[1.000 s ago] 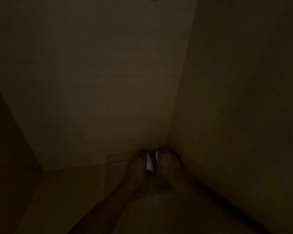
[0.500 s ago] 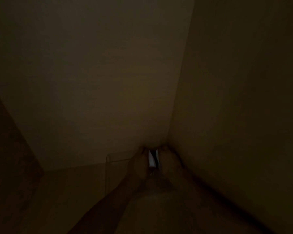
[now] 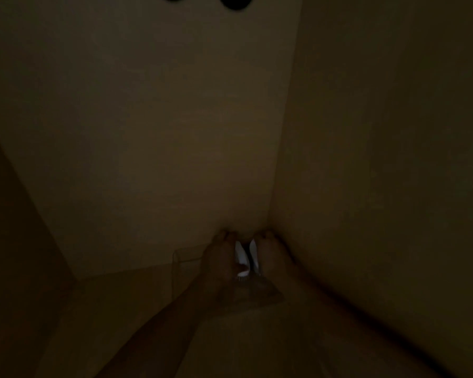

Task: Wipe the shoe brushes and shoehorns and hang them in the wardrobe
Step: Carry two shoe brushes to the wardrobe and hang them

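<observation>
Dark wardrobe interior (image 3: 148, 132) fills the frame. Low centre, in the back corner, left hand (image 3: 219, 260) and right hand (image 3: 271, 257) flank two white shoehorns (image 3: 242, 259), fingers pressed against them; actual clamping cannot be told. Clear box (image 3: 180, 257) adjoins at left.
</observation>
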### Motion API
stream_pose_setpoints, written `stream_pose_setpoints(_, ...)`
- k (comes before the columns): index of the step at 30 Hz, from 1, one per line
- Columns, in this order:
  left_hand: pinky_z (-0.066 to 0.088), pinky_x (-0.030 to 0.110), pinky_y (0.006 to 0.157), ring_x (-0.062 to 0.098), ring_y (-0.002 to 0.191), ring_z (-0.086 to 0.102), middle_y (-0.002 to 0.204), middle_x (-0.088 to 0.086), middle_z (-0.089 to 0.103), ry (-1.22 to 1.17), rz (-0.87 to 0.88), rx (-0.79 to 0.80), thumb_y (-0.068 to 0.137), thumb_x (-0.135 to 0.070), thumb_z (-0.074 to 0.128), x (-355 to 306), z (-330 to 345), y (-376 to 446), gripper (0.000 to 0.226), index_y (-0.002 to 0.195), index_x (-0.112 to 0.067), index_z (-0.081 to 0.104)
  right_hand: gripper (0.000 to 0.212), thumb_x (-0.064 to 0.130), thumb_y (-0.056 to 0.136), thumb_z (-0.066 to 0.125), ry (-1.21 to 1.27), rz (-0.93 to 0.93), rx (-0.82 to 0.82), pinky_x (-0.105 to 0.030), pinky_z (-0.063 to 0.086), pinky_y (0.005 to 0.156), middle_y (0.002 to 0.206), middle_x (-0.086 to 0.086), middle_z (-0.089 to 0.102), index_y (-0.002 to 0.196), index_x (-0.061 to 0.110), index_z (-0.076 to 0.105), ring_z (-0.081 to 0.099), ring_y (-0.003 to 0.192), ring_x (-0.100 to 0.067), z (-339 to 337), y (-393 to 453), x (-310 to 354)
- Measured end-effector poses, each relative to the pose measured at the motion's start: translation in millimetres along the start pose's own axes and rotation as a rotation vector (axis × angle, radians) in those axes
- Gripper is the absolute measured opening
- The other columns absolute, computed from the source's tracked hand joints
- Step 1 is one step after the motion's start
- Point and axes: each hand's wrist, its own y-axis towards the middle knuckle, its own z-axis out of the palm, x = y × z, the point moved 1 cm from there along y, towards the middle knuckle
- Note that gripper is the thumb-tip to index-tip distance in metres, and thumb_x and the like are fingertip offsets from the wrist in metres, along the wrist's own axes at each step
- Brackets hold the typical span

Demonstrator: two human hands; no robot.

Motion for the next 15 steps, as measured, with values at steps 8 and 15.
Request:
stream_pose_setpoints(8, 0.031, 0.033, 0.112, 0.028, 0.142, 0.034, 0.159, 0.013, 0.029, 0.166, 0.082, 0.013, 0.087, -0.036, 0.071, -18.7, -77.2, 6.1, 0.082, 0.154, -0.012, 0.029, 0.060, 0.018, 0.101, 0.050, 0.112, -0.011, -0.099, -0.036, 0.027, 0.119, 0.160, -0.012, 0.027, 0.156, 0.012, 0.025, 0.028, 0.146, -0.028, -45.5, -20.5, 3.3)
stream_pose_setpoints(15, 0.041, 0.040, 0.105, 0.033, 0.131, 0.044, 0.150, 0.013, 0.041, 0.232, 0.113, -0.109, 0.094, -0.031, 0.061, -47.0, -137.7, -6.9, 0.064, 0.149, -0.010, 0.037, 0.045, 0.022, 0.104, 0.045, 0.227, -0.019, -0.276, -0.037, 0.047, 0.096, 0.140, -0.016, 0.047, 0.146, 0.008, 0.042, 0.052, 0.120, -0.030, -86.0, -49.3, 23.8)
